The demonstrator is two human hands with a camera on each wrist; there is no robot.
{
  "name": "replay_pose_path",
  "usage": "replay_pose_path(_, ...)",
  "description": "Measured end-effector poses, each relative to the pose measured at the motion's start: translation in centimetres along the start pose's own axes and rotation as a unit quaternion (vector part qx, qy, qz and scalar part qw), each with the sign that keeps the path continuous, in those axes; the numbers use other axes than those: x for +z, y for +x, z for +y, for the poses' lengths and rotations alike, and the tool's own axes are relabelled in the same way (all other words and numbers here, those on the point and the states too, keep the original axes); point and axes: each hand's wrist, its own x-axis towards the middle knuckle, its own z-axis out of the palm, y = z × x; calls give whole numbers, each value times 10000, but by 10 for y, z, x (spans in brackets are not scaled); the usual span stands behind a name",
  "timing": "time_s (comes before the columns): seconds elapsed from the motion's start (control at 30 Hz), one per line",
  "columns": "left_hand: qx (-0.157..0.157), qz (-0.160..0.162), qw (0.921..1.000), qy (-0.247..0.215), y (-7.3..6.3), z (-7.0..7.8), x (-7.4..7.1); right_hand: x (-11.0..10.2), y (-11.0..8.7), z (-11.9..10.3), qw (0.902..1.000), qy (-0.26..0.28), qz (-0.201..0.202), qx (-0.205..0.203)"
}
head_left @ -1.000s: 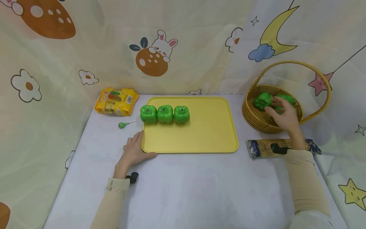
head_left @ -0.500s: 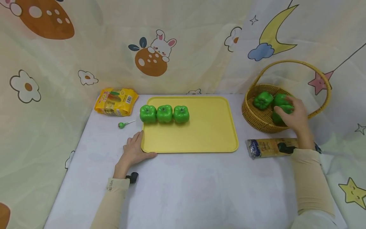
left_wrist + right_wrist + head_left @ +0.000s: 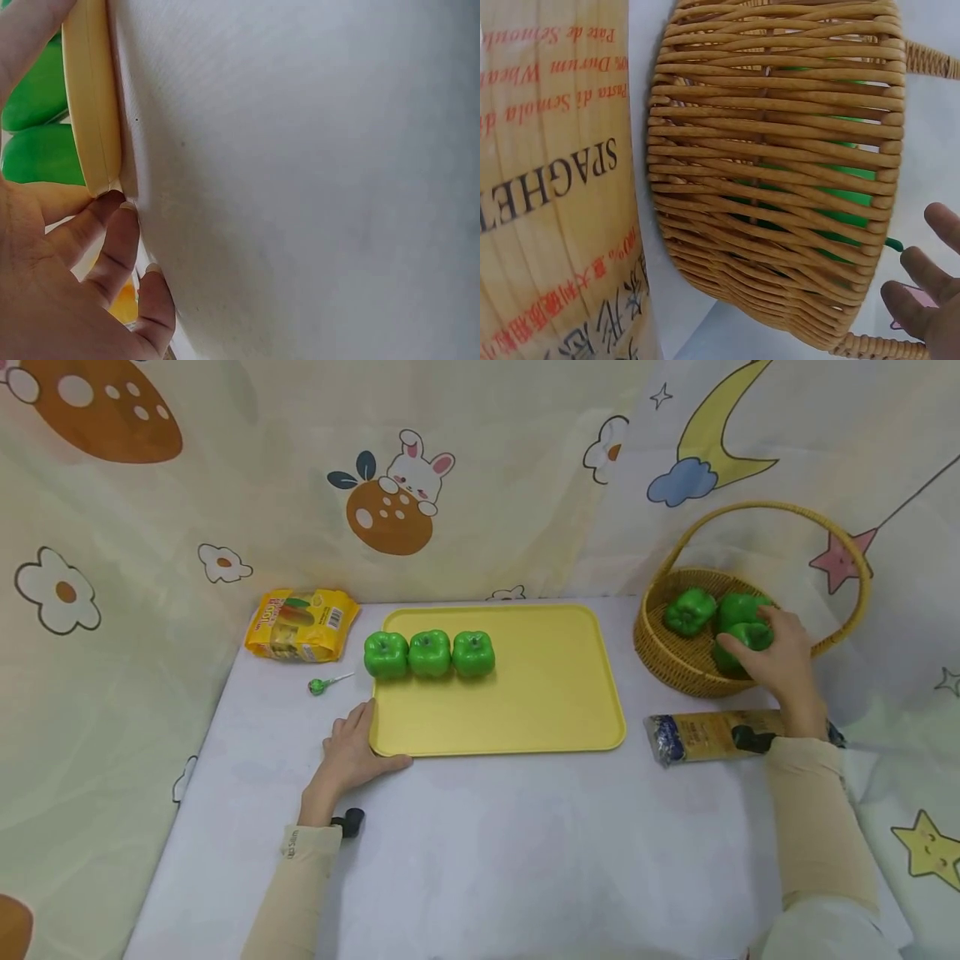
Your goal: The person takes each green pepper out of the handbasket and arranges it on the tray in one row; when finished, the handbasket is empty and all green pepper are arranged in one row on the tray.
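Note:
My left hand (image 3: pixel 351 750) holds the near-left corner of a yellow tray (image 3: pixel 540 693), thumb along the front edge and fingers at the left edge. Three green bell peppers stand in a row at the tray's left: one (image 3: pixel 386 654) overlaps the left rim, beside a middle one (image 3: pixel 430 653) and a right one (image 3: pixel 473 653). My right hand (image 3: pixel 783 656) is over a wicker basket (image 3: pixel 675 664), thumb and fingers spread about a front green bell pepper (image 3: pixel 738 647). Another pepper (image 3: pixel 690 612) and a partly covered pepper (image 3: pixel 738 608) lie in it. The right wrist view shows fingertips (image 3: pixel 911 259) above the rim, near a green stem.
A spaghetti packet (image 3: pixel 708 735) lies before the basket, partly beneath my right forearm. At the back left are a yellow snack bag (image 3: pixel 302 625) and a green lollipop (image 3: pixel 318 686). The basket's tall handle (image 3: pixel 765 504) arches upward. Patterned cloth hangs behind the white table (image 3: pixel 525 860).
My right hand has moved right and slightly nearer across the basket, from above the peppers to the front one, uncovering more of them. The left hand keeps its place; the view has tilted slightly.

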Motion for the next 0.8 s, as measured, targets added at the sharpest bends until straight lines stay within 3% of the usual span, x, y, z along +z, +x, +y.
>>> replay_pose_path(0.57,-3,19,10000,9,0,0,0,4,14,1,9923,-676,-751,717)
replay_pose_path(0.8,-34,17,10000,0,0,0,0,4,14,-1,9908,-721,-809,807)
